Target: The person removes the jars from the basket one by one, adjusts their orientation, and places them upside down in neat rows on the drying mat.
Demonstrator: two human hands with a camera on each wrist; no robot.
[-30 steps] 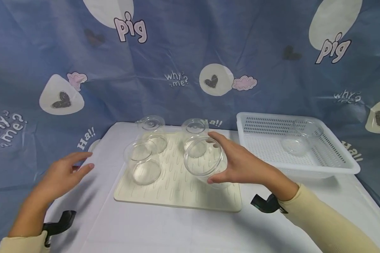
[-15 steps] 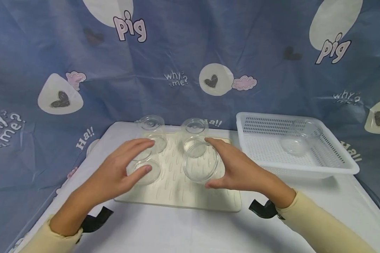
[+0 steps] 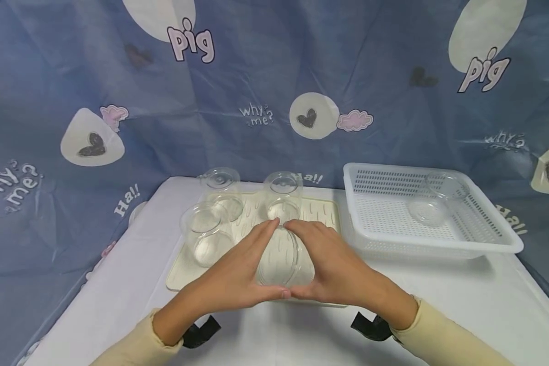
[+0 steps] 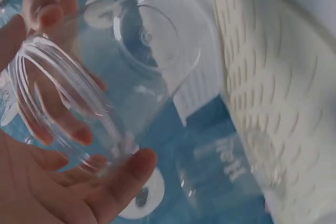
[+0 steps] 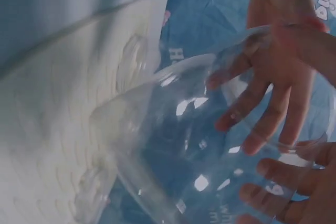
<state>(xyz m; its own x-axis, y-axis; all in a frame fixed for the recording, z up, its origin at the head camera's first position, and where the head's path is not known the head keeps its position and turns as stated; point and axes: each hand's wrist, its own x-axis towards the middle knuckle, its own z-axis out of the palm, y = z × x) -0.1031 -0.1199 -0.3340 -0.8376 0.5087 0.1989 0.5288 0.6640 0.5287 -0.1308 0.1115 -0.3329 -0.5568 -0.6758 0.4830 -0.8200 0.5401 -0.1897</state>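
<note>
Between my two hands, above the pale textured mat (image 3: 183,278), is a clear plastic cup (image 3: 278,259). My left hand (image 3: 229,278) curls round its left side and my right hand (image 3: 338,267) round its right, fingertips and thumbs almost meeting at the rim. The cup's round mouth tilts toward the head camera. In the left wrist view the cup (image 4: 149,77) shows a ringed base; in the right wrist view fingers show through its wall (image 5: 173,135). More clear cups stand on the mat: back left (image 3: 221,190), front left (image 3: 206,236) and back middle (image 3: 282,195).
A white perforated plastic basket (image 3: 370,239) stands at the back right, with a clear cup (image 3: 432,203) inside it. A white cloth (image 3: 393,325) covers the table. Behind it hangs a blue printed curtain (image 3: 238,137).
My left hand has come in from the left and taken hold of the cup. My right hand has brought the cup slightly left and nearer. The other cups have stayed in place.
</note>
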